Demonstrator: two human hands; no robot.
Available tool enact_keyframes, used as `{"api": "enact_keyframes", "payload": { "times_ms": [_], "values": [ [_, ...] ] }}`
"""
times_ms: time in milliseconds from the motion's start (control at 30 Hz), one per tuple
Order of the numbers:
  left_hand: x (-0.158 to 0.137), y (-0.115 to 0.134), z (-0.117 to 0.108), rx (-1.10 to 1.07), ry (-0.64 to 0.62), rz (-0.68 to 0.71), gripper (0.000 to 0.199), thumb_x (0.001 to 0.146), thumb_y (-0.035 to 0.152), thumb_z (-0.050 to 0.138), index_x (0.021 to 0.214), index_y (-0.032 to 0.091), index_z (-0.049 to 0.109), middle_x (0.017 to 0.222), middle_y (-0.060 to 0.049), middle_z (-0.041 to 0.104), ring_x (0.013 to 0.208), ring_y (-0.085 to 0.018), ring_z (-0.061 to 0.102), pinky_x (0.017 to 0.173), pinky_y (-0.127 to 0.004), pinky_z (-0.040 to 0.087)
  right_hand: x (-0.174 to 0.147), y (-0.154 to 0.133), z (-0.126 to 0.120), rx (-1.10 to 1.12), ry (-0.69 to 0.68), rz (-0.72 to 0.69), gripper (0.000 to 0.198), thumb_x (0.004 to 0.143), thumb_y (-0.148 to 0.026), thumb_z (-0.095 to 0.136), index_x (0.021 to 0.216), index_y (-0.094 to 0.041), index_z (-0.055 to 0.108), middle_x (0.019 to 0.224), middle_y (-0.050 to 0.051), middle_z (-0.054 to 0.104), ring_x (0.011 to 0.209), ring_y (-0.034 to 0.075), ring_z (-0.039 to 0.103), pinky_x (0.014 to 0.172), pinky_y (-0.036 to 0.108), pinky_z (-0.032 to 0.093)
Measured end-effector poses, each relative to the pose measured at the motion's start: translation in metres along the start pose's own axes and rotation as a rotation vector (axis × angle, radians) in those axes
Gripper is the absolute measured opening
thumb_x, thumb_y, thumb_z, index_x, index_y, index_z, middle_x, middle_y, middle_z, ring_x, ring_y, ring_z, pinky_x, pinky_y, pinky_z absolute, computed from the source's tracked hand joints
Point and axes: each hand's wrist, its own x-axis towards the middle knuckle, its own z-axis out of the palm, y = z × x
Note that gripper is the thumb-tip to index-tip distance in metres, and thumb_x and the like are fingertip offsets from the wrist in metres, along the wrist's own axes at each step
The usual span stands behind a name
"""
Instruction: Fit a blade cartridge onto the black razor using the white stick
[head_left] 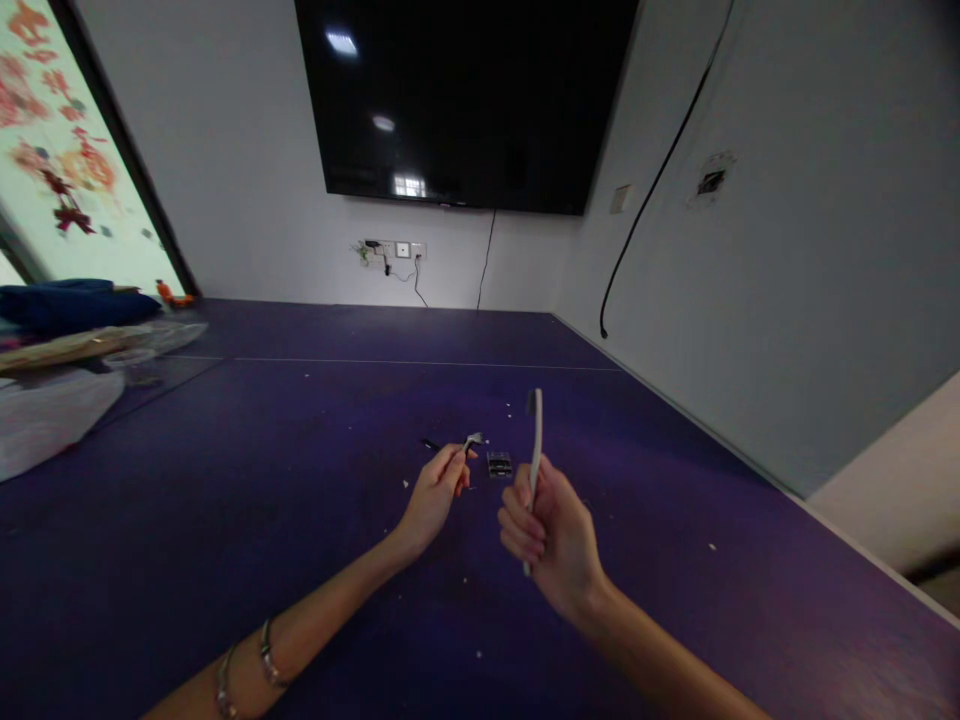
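Observation:
My left hand (435,497) is closed in a pinch on a razor (474,439), whose silvery head shows past the fingertips. A dark stick-like piece (430,443) shows just behind that hand; whether it belongs to the razor I cannot tell. My right hand (553,535) is wrapped round the handle of a pale toothbrush (538,430), held upright with its dark bristles at the top facing left. Between the two hands, a small black case with a clear part (499,464) lies on the purple surface. The toothbrush and the razor are apart.
Small white crumbs are scattered over the purple surface (300,520). At the left lie a dark blue cloth (75,305) and clear plastic bags (56,420). A television (465,100) hangs on the back wall above sockets. A black cable (660,180) hangs along the right wall.

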Motion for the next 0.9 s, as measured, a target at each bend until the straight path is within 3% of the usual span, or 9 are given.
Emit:
{"api": "enact_keyframes", "payload": {
  "times_ms": [133,300,400,533,900],
  "values": [
    [-0.002,-0.001,0.001,-0.011,-0.066,-0.038,0.033,0.085,0.045,0.041,0.087,0.017,0.058,0.057,0.004,0.043,0.053,-0.01,0.039,0.051,-0.022,0.029,0.031,-0.027,-0.037,-0.439,0.083,-0.23,0.056,0.084,-0.053,0.04,0.04,-0.02,0.031,0.036,-0.007,0.023,0.034,0.005,0.019,0.036,0.022,0.014],
    [-0.009,-0.002,0.004,-0.247,-0.215,-0.13,0.036,0.084,0.049,0.042,0.082,0.016,0.055,0.054,0.005,0.038,0.048,-0.009,0.034,0.049,-0.022,0.026,0.051,-0.031,-0.083,-1.068,0.354,-0.335,0.056,0.082,-0.057,0.041,0.041,-0.02,0.032,0.038,-0.006,0.024,0.038,0.006,0.022,0.04,0.024,0.014],
    [-0.013,0.0,0.007,-0.368,-0.24,-0.174,0.035,0.083,0.048,0.045,0.077,0.015,0.054,0.052,0.006,0.034,0.045,-0.007,0.029,0.046,-0.022,0.023,0.053,-0.028,-0.092,-1.306,0.406,-0.384,0.055,0.082,-0.057,0.041,0.043,-0.02,0.03,0.042,-0.005,0.024,0.042,0.007,0.023,0.042,0.025,0.013],
    [-0.017,0.004,0.009,-0.433,-0.256,-0.215,0.035,0.081,0.048,0.048,0.073,0.014,0.053,0.05,0.006,0.032,0.043,-0.006,0.025,0.044,-0.022,0.02,0.053,-0.023,-0.094,-1.441,0.356,-0.452,0.055,0.083,-0.054,0.04,0.043,-0.019,0.028,0.044,-0.003,0.024,0.043,0.007,0.023,0.044,0.026,0.013],
    [-0.02,0.006,0.009,-0.551,-0.287,-0.333,0.031,0.079,0.044,0.053,0.071,0.015,0.05,0.048,0.008,0.029,0.039,-0.004,0.02,0.04,-0.02,0.013,0.051,-0.019,-0.095,-1.443,0.322,-0.541,0.052,0.085,-0.049,0.038,0.044,-0.019,0.028,0.045,-0.003,0.026,0.043,0.007,0.023,0.045,0.026,0.015]
  ]
}}
